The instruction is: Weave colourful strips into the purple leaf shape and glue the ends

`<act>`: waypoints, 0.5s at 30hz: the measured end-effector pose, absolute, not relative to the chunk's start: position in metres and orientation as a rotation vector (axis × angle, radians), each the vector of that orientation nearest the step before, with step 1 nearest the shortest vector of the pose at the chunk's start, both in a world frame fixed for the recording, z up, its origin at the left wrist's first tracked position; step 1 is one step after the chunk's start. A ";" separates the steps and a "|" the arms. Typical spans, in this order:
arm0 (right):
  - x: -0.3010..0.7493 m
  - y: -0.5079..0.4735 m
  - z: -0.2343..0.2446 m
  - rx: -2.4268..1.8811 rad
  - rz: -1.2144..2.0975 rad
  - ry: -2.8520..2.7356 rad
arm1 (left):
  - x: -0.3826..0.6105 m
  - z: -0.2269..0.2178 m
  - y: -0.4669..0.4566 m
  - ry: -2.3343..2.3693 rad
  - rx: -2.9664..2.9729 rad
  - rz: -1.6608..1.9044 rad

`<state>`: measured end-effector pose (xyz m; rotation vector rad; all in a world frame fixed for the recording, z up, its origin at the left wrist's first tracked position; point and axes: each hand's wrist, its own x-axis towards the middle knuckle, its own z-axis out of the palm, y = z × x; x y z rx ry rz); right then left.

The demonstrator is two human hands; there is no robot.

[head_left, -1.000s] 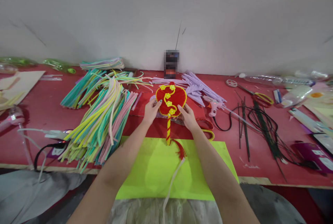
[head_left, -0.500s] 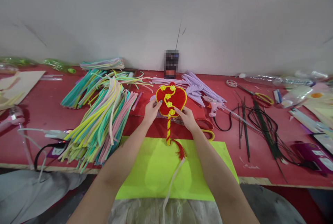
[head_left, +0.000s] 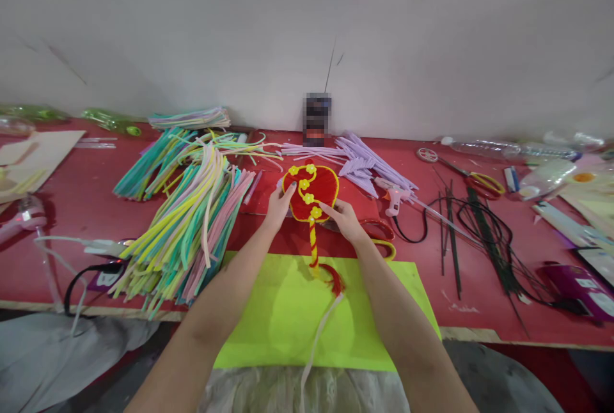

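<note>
A red fan-shaped craft piece point(head_left: 322, 188) with a yellow rim and small yellow flowers is held over the red table point(head_left: 71, 208). Its red-and-yellow striped handle point(head_left: 313, 243) ends in a red tassel point(head_left: 332, 279) with a white cord, lying on a lime-green sheet point(head_left: 292, 317). My left hand point(head_left: 279, 206) pinches the fan's left edge. My right hand point(head_left: 346, 219) grips its lower right edge near the handle. The fan leans flatter and tilts left.
A big pile of pastel pipe cleaners point(head_left: 192, 208) lies to the left, lilac ones point(head_left: 364, 163) behind the fan. A glue gun point(head_left: 394, 197), black wires point(head_left: 474, 221), scissors point(head_left: 482, 179) and plastic bottles point(head_left: 484, 146) are on the right. A white wall point(head_left: 307, 42) stands behind.
The fan has dropped lower and tipped toward the left. My right hand slid inward to its lower edge. The tassel shifted slightly on the green sheet.
</note>
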<state>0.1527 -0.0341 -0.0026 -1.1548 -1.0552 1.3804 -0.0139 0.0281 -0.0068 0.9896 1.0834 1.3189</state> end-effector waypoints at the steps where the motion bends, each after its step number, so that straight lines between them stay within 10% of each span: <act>1: 0.153 -0.035 -0.002 -1.170 1.396 -1.061 | -0.015 -0.007 0.028 1.112 0.974 1.315; 15: 0.153 -0.030 -0.001 -1.100 1.448 -0.857 | -0.012 -0.020 0.033 1.051 0.791 1.312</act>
